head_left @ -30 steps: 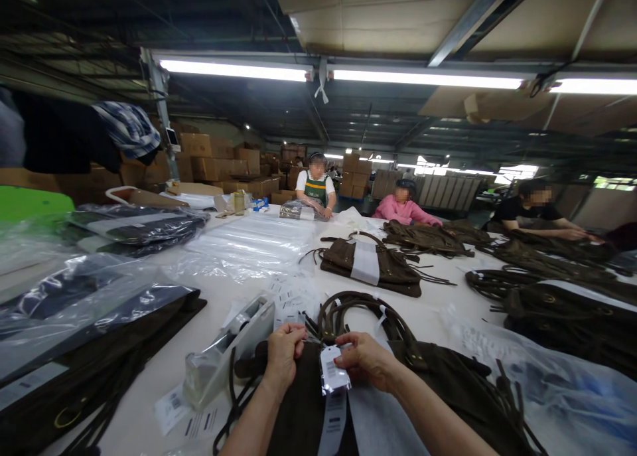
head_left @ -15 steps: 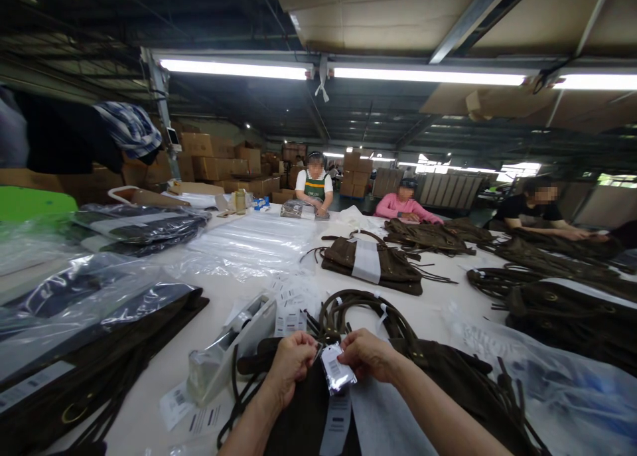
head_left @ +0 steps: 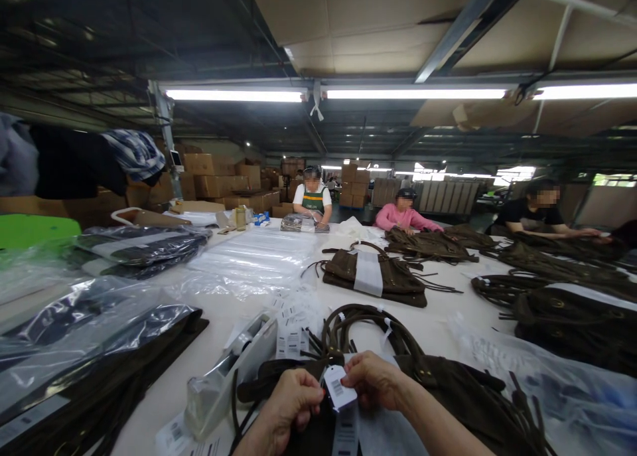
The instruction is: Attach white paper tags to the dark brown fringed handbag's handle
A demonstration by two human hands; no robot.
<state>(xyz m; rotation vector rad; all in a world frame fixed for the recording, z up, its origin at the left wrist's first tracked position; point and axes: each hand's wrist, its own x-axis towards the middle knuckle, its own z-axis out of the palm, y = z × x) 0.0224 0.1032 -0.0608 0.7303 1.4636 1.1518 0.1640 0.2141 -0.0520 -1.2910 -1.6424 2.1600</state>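
A white hang tag with a printed barcode is pinched at its upper right by my right hand. Close to the tag's left edge, my left hand has thumb and finger pressed together; whatever is between them is too small to make out. Beneath both hands lies a dark brown bag with looped handles toward the far side. A grey-white paper band crosses the bag, and a printed label strip hangs below the tag.
A white tape dispenser and printed labels stand left of the bag. Plastic-covered bags fill the left side. Another banded bag lies ahead, with more brown bags at right. Several co-workers are across the table.
The tag has turned from a shiny, tilted position to show its barcode face more squarely. My left hand has shifted slightly down. The view has tilted a little upward.
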